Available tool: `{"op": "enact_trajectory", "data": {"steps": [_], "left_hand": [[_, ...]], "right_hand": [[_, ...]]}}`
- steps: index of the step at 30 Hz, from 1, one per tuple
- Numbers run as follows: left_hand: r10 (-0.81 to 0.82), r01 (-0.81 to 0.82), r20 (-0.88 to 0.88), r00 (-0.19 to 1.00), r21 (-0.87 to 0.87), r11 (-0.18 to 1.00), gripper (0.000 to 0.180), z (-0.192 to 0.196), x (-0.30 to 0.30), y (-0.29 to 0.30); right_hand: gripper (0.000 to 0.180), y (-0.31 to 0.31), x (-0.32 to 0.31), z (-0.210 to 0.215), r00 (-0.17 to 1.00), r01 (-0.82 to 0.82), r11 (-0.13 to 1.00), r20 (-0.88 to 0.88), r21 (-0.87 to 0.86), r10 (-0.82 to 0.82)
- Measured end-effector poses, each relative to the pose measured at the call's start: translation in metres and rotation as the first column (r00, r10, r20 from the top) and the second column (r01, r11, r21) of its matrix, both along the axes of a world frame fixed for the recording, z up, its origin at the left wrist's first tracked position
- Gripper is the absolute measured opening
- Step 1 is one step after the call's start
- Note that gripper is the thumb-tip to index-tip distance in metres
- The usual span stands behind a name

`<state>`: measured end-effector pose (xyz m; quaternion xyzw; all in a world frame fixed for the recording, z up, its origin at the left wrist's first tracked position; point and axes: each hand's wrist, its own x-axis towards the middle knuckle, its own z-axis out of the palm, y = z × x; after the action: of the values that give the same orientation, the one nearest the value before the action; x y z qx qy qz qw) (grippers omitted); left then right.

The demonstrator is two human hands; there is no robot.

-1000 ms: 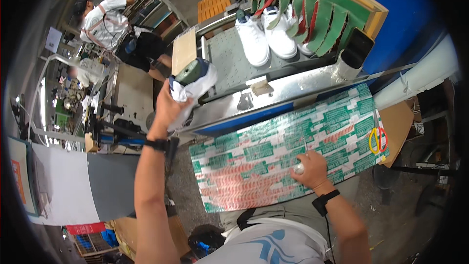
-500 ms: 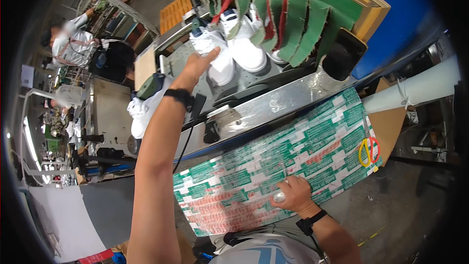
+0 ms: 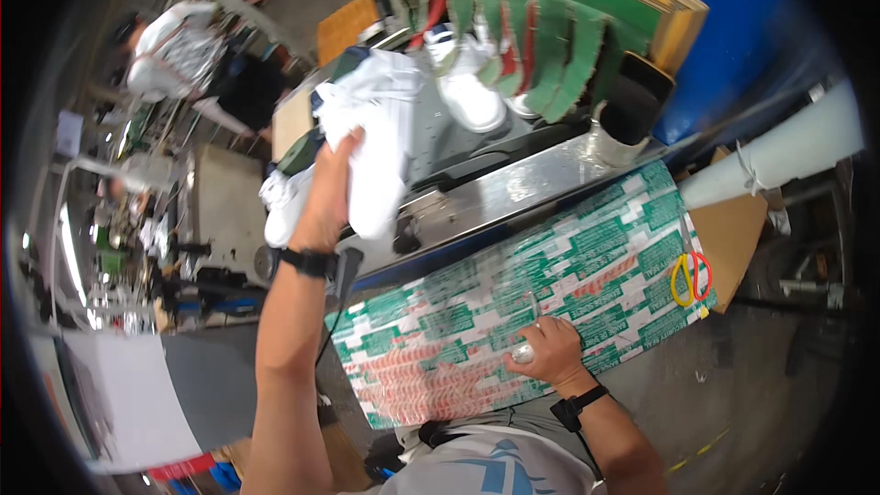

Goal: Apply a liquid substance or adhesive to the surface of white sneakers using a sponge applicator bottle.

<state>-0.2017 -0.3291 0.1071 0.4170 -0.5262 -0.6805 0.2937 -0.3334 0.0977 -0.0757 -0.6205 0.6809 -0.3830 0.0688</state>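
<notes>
My left hand grips a white sneaker by its side, raised off the grey conveyor surface, toe pointing toward me. Another white sneaker rests on the conveyor under a curtain of ragged green and red strips. Left of my hand lies a further white sneaker with a dark lining. Over a board covered in green, white and red printed tape, my right hand is closed round a small tool with a silvery rounded handle and thin metal shaft; its tip is unclear.
Yellow-and-red-handled scissors lie at the board's right end. A black block sits in a tape-wrapped holder on the metal edge. A white roll and cardboard are at the right. Another person stands at far left.
My left hand has taken hold of the sneaker on the conveyor, lifted it and brought it nearer to me and leftward. My right hand stays nearly in place with the tool.
</notes>
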Motion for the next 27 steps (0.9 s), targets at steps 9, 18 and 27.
{"op": "enact_trajectory", "data": {"steps": [9, 18, 27], "left_hand": [[0.197, 0.014, 0.602, 0.774, -0.326, 0.945, 0.096, -0.053, 0.110, 0.314], [0.352, -0.012, 0.353, 0.867, -0.692, 0.721, 0.082, -0.108, 0.117, 0.381], [0.387, -0.385, -0.009, 0.922, -0.131, 0.914, 0.014, -0.104, 0.147, 0.312]], "right_hand": [[0.038, 0.003, 0.008, -0.006, 0.996, 0.083, 0.996, -0.038, 0.031, -0.082], [0.038, 0.018, 0.007, -0.007, 0.995, 0.102, 0.993, 0.009, 0.052, -0.103], [0.066, 0.084, 0.063, 0.062, 0.814, 0.055, 0.963, 0.546, 0.264, -0.196]]}}
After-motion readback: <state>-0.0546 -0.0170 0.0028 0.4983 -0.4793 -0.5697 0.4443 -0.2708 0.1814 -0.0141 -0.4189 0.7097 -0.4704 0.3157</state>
